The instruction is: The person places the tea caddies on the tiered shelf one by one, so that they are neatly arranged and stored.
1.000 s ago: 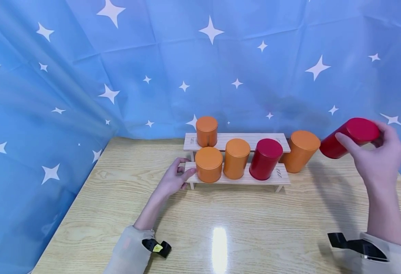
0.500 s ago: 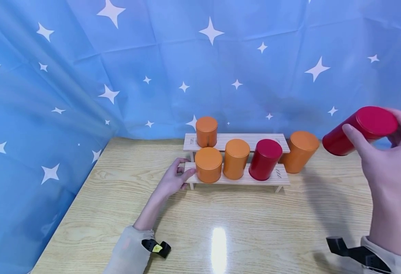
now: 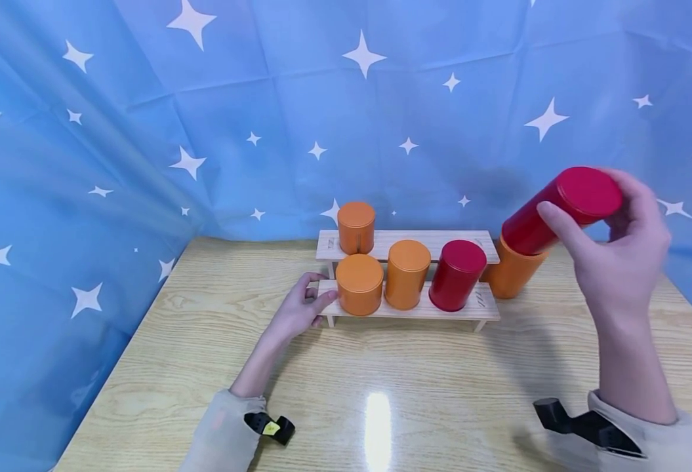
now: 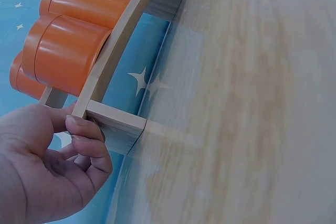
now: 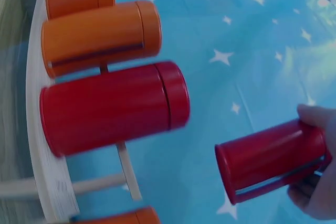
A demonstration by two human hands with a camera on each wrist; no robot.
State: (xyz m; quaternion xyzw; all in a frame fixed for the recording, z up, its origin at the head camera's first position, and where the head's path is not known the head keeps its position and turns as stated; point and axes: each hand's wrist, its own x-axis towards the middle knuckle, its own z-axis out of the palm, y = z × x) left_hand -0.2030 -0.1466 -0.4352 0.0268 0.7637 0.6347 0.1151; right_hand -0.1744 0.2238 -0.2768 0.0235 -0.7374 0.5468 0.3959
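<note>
My right hand (image 3: pixel 623 242) grips a red canister (image 3: pixel 534 216) near its lid end. The canister is tilted, in the air at the right, and in the head view overlaps an orange canister (image 3: pixel 513 272) standing beside the rack. My left hand (image 3: pixel 303 307) pinches the left end of the lower shelf of a two-step wooden rack (image 3: pixel 416 239); the left wrist view shows fingers (image 4: pixel 84 129) curled at the shelf's corner. On the lower shelf stand a short orange canister (image 3: pixel 360 288), a taller orange canister (image 3: pixel 407 278) and a red canister (image 3: pixel 458 278).
A small orange canister (image 3: pixel 356 229) stands at the left of the upper shelf. The rack is on a light wooden table (image 3: pixel 440 387). Behind it hangs a blue cloth (image 3: pixel 298 98) with white stars.
The right hand first went right and up with the red canister, then came back left, bringing it over the orange canister in the head view. The left hand and the rack stay put.
</note>
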